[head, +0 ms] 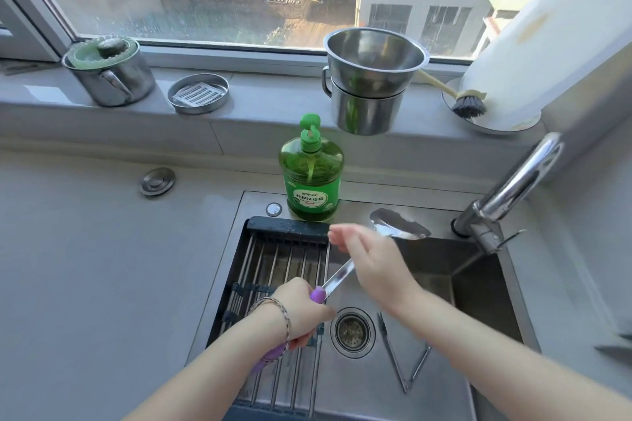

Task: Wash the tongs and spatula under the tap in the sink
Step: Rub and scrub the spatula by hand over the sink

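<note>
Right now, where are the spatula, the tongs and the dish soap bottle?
spatula point(399, 224): head view, on its metal blade.
tongs point(392, 352): head view, midway along one metal arm.
dish soap bottle point(313, 188): head view, on its green body.

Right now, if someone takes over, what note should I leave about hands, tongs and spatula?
Left hand grips the spatula by its purple handle, over the sink.
Right hand lies over its shaft; grip unclear.
Tongs lie on the sink floor, right of the drain.
Done: nothing shown as clean.
Left: wash both under the tap.
</note>
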Motion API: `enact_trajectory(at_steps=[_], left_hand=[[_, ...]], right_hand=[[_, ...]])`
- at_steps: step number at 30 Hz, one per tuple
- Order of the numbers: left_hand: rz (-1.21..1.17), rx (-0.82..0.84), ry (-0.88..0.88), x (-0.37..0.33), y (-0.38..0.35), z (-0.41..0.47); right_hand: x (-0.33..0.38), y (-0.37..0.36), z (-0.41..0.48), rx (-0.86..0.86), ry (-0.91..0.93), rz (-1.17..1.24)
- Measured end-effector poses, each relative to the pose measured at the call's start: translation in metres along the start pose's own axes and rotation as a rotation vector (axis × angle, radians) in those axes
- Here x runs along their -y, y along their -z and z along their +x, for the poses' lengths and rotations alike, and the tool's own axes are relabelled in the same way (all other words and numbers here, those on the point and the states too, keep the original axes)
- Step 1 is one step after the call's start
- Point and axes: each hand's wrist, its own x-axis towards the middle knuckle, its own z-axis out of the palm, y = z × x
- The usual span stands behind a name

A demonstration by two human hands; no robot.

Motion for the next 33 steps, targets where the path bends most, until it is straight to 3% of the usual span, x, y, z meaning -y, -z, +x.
enact_trajectory(at_steps=[4, 6, 8, 10, 14, 17, 19, 22, 24, 26, 28, 30, 31, 33], left_hand=[[0.099, 0.0, -0.054, -0.009, -0.011, -0.011], [0.15, 0.006, -0.046, -0.01, -0.014, -0.016], [0.155, 0.0, -0.024, -0.009, -0.017, -0.02], [0.172, -0.009, -0.021, -0.011, -0.022, -0.026], [0.256, -0.067, -0.078, -0.015, -0.034, -0.032], [0.2, -0.1, -0.068, -0.014, -0.037, -0.037], [0.169, -0.117, -0.066, -0.014, -0.039, -0.04], [0.161, -0.169, -0.084, -0.016, -0.044, -0.041], [0.149, -0.182, -0.072, -0.014, -0.047, -0.041], [0.129, -0.181, -0.04, -0.009, -0.05, -0.04], [0.13, -0.189, -0.019, -0.004, -0.054, -0.04], [0.145, -0.211, -0.025, -0.002, -0.058, -0.039], [0.162, -0.219, -0.034, -0.003, -0.06, -0.039], [0.234, -0.234, -0.055, -0.008, -0.065, -0.042]], right_hand=[[-0.047, 0.002, -0.049, 0.289, 0.594, -0.692], [-0.063, 0.022, -0.043, 0.253, 0.628, -0.881], [-0.068, 0.046, -0.039, 0.086, 0.548, -0.984], [-0.067, 0.046, -0.048, 0.048, 0.495, -0.976], [-0.062, 0.021, -0.076, 0.187, 0.749, -0.944], [-0.067, 0.046, -0.062, -0.027, 0.596, -1.034], [-0.062, 0.041, -0.066, -0.079, 0.496, -0.989], [-0.059, 0.009, -0.084, 0.06, 0.669, -0.918], [-0.063, 0.011, -0.086, 0.073, 0.692, -0.906], [-0.067, 0.02, -0.086, -0.101, 0.491, -0.659], [-0.055, 0.023, -0.092, -0.362, 0.058, -0.151], [-0.041, 0.019, -0.092, -0.364, -0.324, 0.485], [-0.036, 0.016, -0.091, -0.326, -0.405, 0.765], [-0.027, 0.011, -0.086, -0.313, -0.473, 1.034]])
